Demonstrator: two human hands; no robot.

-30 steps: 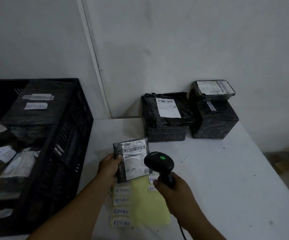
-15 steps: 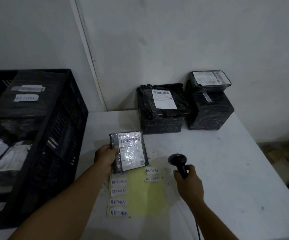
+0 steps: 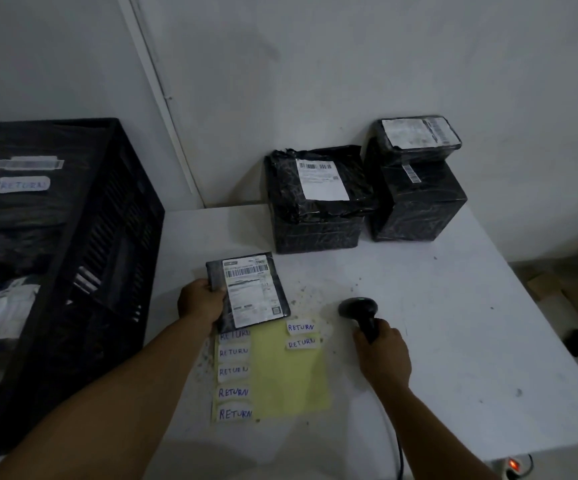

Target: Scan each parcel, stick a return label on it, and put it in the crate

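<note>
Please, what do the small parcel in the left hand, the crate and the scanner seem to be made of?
Small parcel: seemingly dark plastic film, slightly glossy, with a white paper shipping label bearing a barcode.
Crate: likely rigid black moulded plastic with a matt look, judging by its slotted walls.
Scanner: probably hard black plastic; its rounded head shows a soft sheen and a green light.

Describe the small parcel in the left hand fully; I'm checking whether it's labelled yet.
The small parcel is flat and wrapped in dark plastic, its face bearing a white shipping label with a barcode. No RETURN sticker shows on it. The left hand grips its left edge, holding it tilted above the label sheet, whose top left corner it covers.
</note>
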